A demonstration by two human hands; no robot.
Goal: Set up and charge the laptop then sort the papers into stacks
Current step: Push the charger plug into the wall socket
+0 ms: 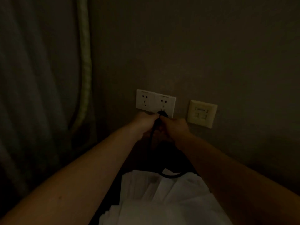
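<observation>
Pinching black plug (162, 114) at white wall socket (155, 101), left hand (144, 122) and right hand (174, 126) grips closed, cable (152, 135) hanging straight down.

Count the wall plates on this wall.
3: two white plastic socket plates side by side, left one free, right one above the black plug; one cream data plate further right.

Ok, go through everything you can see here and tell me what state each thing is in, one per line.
Left socket: empty.
Right socket: upper holes free, black plug at its lower holes.
Left hand: closed on the plug.
Right hand: closed by the plug.
Black cable: hanging slack.
Papers: loosely piled, unsorted.
</observation>
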